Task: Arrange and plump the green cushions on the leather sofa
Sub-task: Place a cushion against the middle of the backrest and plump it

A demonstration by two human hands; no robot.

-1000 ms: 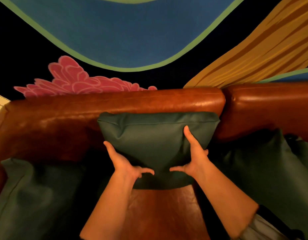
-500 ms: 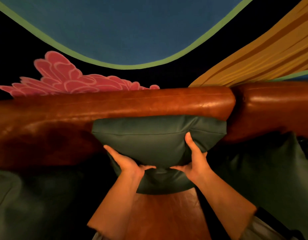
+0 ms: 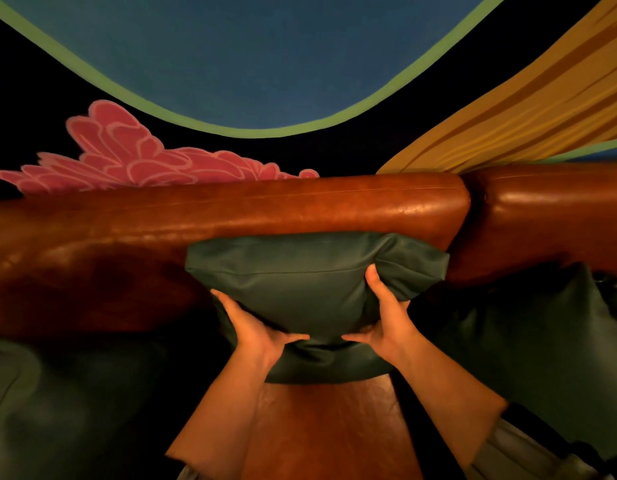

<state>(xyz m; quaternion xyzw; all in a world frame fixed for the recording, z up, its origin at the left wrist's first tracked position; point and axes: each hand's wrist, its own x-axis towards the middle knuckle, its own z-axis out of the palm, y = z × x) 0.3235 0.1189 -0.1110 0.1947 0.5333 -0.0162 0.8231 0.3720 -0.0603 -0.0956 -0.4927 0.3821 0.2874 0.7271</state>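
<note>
A dark green cushion (image 3: 300, 275) stands upright against the backrest of the brown leather sofa (image 3: 300, 209). My left hand (image 3: 255, 329) grips its lower left side and my right hand (image 3: 386, 320) grips its lower right side, fingers pressed into the fabric. The cushion bulges between my palms, and its right top corner is creased. Another green cushion (image 3: 529, 344) leans at the right, and a third green cushion (image 3: 68, 403) lies in shadow at the left.
The sofa seat (image 3: 328, 424) shows between my forearms. A second backrest section (image 3: 556, 209) adjoins at the right. Behind the sofa is a painted wall with a pink flower shape (image 3: 127, 150), a blue field and yellow stripes.
Both hands have squeezed the cushion inward and pushed it lower against the backrest; it has become shorter and more bulged, with its right corner now creased.
</note>
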